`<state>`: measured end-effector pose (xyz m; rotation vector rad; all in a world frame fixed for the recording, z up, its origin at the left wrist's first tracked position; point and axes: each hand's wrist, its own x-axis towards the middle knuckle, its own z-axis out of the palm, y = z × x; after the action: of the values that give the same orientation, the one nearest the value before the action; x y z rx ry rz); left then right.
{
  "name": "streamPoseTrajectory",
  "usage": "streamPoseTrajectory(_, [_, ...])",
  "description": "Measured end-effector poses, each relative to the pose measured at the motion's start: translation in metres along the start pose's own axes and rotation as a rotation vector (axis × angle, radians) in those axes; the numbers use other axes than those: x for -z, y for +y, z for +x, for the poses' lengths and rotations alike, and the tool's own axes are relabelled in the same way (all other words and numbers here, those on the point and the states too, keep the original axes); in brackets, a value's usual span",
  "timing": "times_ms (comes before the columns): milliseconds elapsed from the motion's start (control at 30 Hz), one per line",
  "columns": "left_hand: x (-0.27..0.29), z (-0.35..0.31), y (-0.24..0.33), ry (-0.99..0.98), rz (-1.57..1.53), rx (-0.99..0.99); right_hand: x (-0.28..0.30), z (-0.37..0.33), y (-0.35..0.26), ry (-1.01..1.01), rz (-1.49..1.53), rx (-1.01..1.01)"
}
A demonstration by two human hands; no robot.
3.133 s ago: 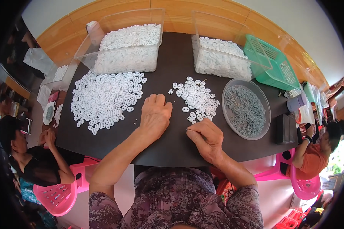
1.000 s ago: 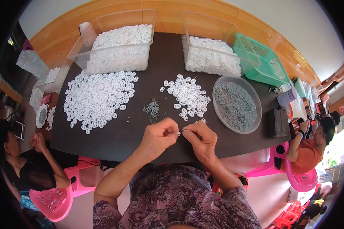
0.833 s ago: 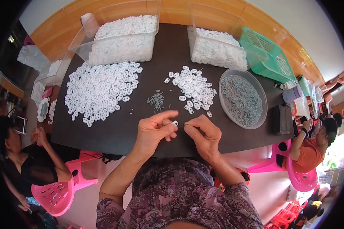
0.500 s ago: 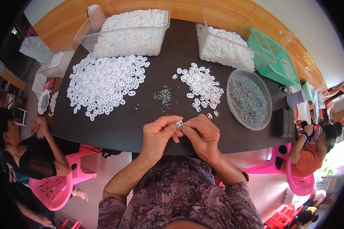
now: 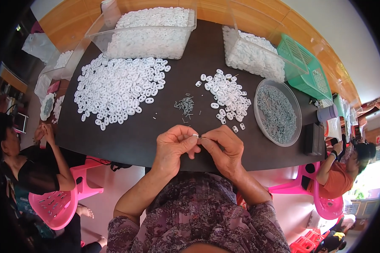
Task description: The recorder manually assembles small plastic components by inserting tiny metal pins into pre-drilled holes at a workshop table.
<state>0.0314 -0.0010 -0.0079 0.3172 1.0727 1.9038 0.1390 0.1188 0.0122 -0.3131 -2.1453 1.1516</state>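
Observation:
My left hand (image 5: 174,147) pinches a small white plastic piece (image 5: 195,135) at its fingertips, just above the near edge of the black table (image 5: 147,139). My right hand (image 5: 224,147) meets it from the right, pinching a thin metal pin against that piece. Beyond my hands lies a small heap of metal pins (image 5: 185,105). A small pile of white pieces (image 5: 226,95) lies to its right, and a large spread of white pieces (image 5: 120,88) covers the left of the table.
Two clear bins of white pieces (image 5: 150,31) (image 5: 253,55) stand at the back, beside a green basket (image 5: 308,71). A round clear dish of metal pins (image 5: 278,111) sits right. A person sits on a pink chair (image 5: 55,204) left; another sits at the right (image 5: 337,177).
My hands left the piles, drew back to the near edge and came together on a white piece and a pin. A small heap of pins now lies on the table.

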Motion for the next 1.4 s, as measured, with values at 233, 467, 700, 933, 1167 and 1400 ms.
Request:
streamPoseTrajectory(233, [-0.001,-0.004,0.0,0.009,-0.056,-0.004,-0.004,-0.001,-0.001,0.002,-0.029,0.028])
streamPoseTrajectory(467, [-0.002,-0.006,0.003,0.011,-0.054,-0.004,-0.005,0.002,-0.004,0.004,0.014,0.011])
streamPoseTrajectory(700, [-0.002,-0.007,0.003,0.024,-0.051,-0.009,-0.006,0.001,-0.005,-0.016,0.006,0.022])
streamPoseTrajectory(933, [-0.002,-0.007,0.004,0.03,-0.041,-0.012,-0.007,0.001,-0.003,-0.021,-0.001,0.015])
streamPoseTrajectory(1167, [-0.004,-0.009,0.001,0.034,0.038,-0.084,-0.009,0.001,-0.004,-0.018,0.005,0.014])
streamPoseTrajectory(1400, [-0.004,-0.011,-0.005,0.029,0.086,-0.14,-0.008,0.001,-0.001,-0.034,0.022,0.06])
